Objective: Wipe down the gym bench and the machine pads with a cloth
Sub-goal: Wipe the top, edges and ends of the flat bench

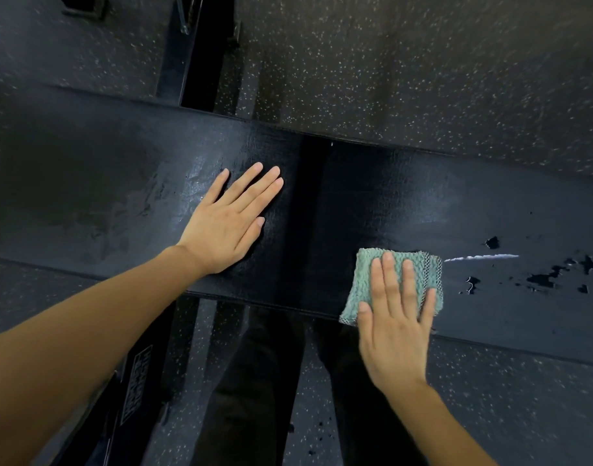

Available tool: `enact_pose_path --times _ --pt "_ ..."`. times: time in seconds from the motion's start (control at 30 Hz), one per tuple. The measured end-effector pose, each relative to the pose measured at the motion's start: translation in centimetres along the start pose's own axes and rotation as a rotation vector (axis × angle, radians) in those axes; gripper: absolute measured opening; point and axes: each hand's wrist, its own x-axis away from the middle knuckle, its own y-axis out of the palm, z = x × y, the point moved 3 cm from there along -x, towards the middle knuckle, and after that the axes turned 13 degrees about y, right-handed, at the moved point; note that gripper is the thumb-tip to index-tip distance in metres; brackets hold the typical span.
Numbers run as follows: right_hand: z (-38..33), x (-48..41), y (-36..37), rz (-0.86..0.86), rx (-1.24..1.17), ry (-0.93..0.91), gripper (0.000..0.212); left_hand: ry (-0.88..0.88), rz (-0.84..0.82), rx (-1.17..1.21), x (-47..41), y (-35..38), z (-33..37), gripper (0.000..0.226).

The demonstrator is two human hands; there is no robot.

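A long black padded gym bench (456,203) runs left to right across the view, made of two pads with a dark gap between them. My left hand (227,223) lies flat on the left pad beside the gap, fingers straight. A folded teal cloth (365,280) sits on the right pad near its front edge. With straight fingers, my right hand (396,317) presses down on the cloth. The vinyl to the right of the cloth is torn and flaking, with a white scratch. Wet streaks show on the left pad.
The bench's black steel frame (200,48) extends away beyond the pad and back toward me at lower left, where it carries a label (137,381). Speckled rubber flooring (423,68) surrounds the bench. My dark trouser legs (254,381) stand below the front edge.
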Motion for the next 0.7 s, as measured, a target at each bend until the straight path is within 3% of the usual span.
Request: enact_pose_path --times 0.07,0.23,0.4,0.7 --pt "-1.9 0.1 0.3 0.002 -0.028 0.021 0.060 -0.001 0.001 -0.008 -0.2 0.1 0.2 0.058" --pt "-6.8 -0.7 0.6 -0.016 -0.014 -0.137 0.060 -0.014 0.010 -0.001 -0.8 0.0 0.9 0.059" --pt "-5.0 -1.7 0.2 -0.015 -0.036 -0.236 0.058 0.041 0.001 0.012 -2.3 0.0 2.3 0.058" --pt "4.7 -6.4 -1.8 0.011 -0.033 0.012 0.057 0.052 -0.005 0.043 -4.8 0.4 4.8 0.058"
